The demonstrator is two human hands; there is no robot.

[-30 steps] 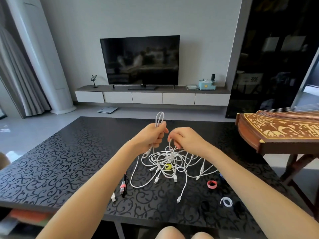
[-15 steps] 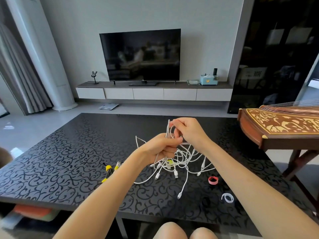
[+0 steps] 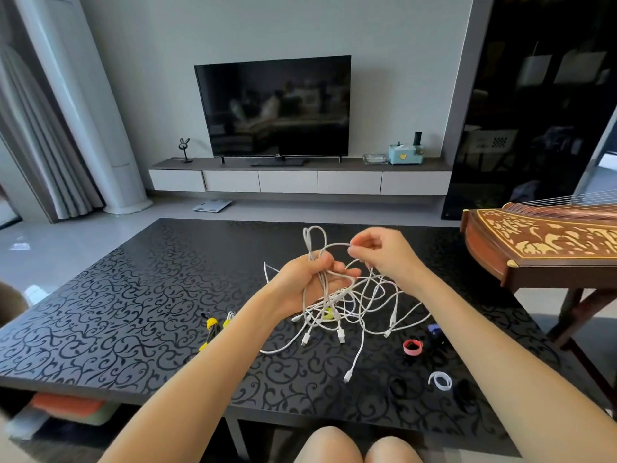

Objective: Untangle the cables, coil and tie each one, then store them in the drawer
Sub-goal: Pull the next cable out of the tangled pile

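A yellow-tied black cable (image 3: 211, 329) lies on the bench (image 3: 133, 312), left of the fingers. The left hand (image 3: 307, 282) has its fingers clamped round a bunch of the white cables (image 3: 360, 302), whose tangle trails below onto the bench. The right hand (image 3: 384, 252) has its fingers pinching one strand, with a red tie ring (image 3: 413, 347) and a white tie ring (image 3: 440, 380) lying lower right.

head-worn view, facing forward and down, table (image 3: 100, 329) close below
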